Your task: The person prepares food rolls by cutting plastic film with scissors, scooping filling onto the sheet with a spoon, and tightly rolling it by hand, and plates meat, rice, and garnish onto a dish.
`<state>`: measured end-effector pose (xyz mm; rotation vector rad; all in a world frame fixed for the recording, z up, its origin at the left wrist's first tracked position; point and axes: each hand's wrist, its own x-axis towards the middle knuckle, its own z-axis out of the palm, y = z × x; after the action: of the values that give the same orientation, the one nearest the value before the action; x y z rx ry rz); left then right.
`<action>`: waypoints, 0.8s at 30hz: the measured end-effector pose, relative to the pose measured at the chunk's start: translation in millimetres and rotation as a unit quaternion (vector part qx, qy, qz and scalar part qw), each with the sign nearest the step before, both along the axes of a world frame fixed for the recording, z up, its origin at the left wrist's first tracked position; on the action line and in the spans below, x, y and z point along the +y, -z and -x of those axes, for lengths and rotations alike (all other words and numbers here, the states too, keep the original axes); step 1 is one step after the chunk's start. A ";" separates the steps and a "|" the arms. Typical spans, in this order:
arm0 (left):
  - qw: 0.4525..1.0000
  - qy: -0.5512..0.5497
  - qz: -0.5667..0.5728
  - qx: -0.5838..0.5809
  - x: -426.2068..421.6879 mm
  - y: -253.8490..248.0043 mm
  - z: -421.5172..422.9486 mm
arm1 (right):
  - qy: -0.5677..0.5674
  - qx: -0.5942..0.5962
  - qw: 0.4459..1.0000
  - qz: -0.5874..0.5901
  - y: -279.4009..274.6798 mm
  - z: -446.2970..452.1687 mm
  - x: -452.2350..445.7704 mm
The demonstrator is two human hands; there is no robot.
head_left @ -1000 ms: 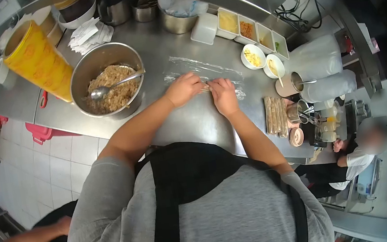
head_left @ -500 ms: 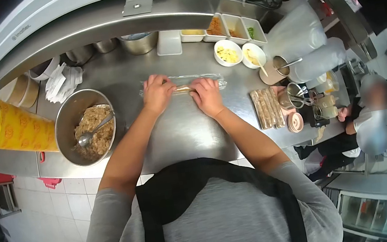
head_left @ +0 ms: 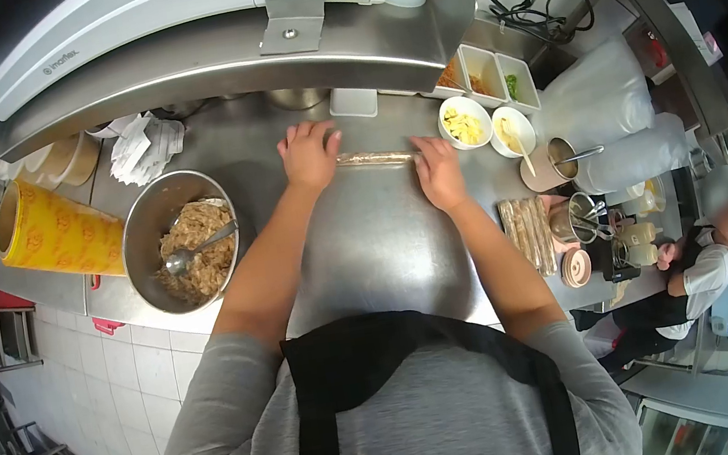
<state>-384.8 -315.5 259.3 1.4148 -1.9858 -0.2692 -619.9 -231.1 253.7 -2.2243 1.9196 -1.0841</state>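
A thin brown roll in clear plastic film point(head_left: 375, 159) lies crosswise on the steel counter between my hands. At its left end is my left hand point(head_left: 309, 158), palm down, with the thumb apart from the stretched fingers. My right hand point(head_left: 440, 171) rests at the other end, its fingers extended and touching the roll's tip. Left of my forearm stands a steel bowl point(head_left: 134, 252) of brown minced filling point(head_left: 204, 237) with a spoon point(head_left: 180, 258) in it. Several finished wrapped rolls point(head_left: 527, 236) lie side by side to the right.
Two white bowls point(head_left: 484, 136) with yellow pieces and white ingredient tubs point(head_left: 535, 96) stand at the back right. Plastic-covered stacks point(head_left: 598, 93) and a spoon container point(head_left: 540, 171) are beyond. A steel shelf point(head_left: 208, 62) overhangs the back. A yellow roll point(head_left: 63, 230) lies left; a co-worker point(head_left: 709, 270) stands right.
My hands have moved apart, from on top of the roll to its two ends. The loose film around the roll is now wound tight. My view has shifted slightly left.
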 end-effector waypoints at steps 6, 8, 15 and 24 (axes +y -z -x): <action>0.991 0.116 0.054 0.025 22.3 28.0 -51.6 | -0.022 0.015 0.999 0.025 9.7 26.6 16.2; 0.994 0.103 0.017 -0.005 21.7 17.8 -49.5 | -0.004 -0.011 1.000 -0.009 7.1 24.2 26.3; 0.970 0.112 -0.196 -0.086 151.1 -33.4 -88.0 | -0.009 -0.266 0.917 -0.296 -39.6 6.6 142.8; 0.973 0.232 -0.008 -0.004 178.2 -7.6 -102.7 | -0.063 0.019 0.998 -0.010 -25.5 -23.1 181.7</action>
<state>-282.1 -137.2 266.9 0.9411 -2.3065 -0.4856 -596.8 -49.4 279.2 -2.3347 1.7669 -1.0096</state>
